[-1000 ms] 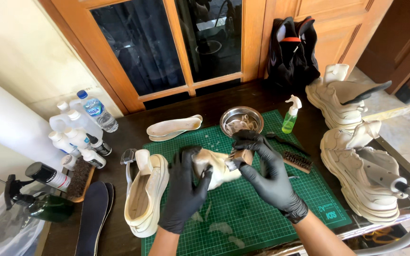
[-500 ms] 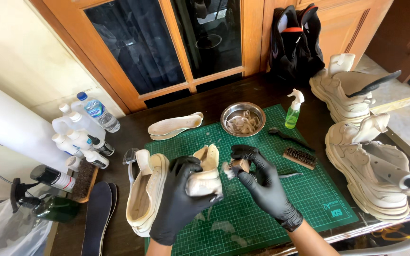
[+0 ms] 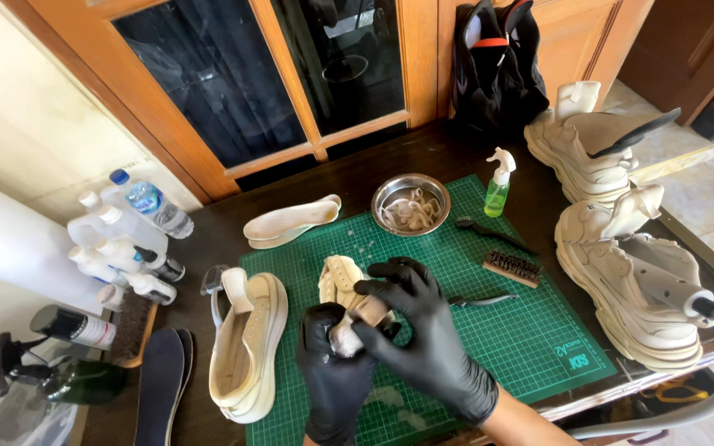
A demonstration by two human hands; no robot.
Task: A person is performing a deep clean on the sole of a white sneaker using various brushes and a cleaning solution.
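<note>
Both my hands wear black gloves over the green cutting mat point(image 3: 539, 347). My left hand point(image 3: 334, 376) grips the near end of a cream shoe point(image 3: 339, 285) from below. My right hand point(image 3: 423, 339) curls over the same shoe from the right, fingers closed on its upper part; what lies under them is hidden. A second cream shoe point(image 3: 245, 347) lies on its side at the mat's left edge, just left of my left hand.
A metal bowl point(image 3: 411, 202) with laces, a green spray bottle point(image 3: 498, 186), brushes point(image 3: 512, 267) and a cream insole point(image 3: 289, 220) lie at the back of the mat. Several white chunky sneakers point(image 3: 634, 285) stack at right, bottles point(image 3: 121, 239) and dark insoles point(image 3: 159, 384) at left. A black bag point(image 3: 493, 62) stands behind.
Both hands have drawn closer together and nearer to me with the shoe. My right hand has moved left and now covers its top.
</note>
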